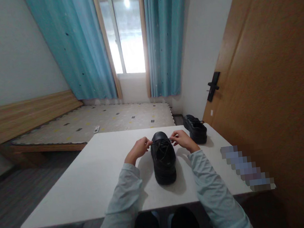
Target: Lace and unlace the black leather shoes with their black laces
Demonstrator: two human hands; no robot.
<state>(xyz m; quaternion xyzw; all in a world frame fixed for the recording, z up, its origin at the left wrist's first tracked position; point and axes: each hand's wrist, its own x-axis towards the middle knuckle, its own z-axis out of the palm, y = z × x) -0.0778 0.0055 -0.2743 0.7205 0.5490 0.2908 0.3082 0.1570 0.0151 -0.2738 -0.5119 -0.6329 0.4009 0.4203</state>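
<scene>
We had the shoe (165,176) on the tabletop (94,182), toe away. Left hand (138,148) and right hand (184,139) each held laces (163,150) in a pinched grip, one per side. Laces looked threaded; we saw no finished bow, so lace work seemed partway.

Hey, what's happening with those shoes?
A person's left hand and right hand are pinching the dark lace on either side of a black lace-up shoe. It sits upright on the white table, toe pointing away from the person. Another black lace-up shoe stands near the table's far right corner, with neither hand on it.
</scene>
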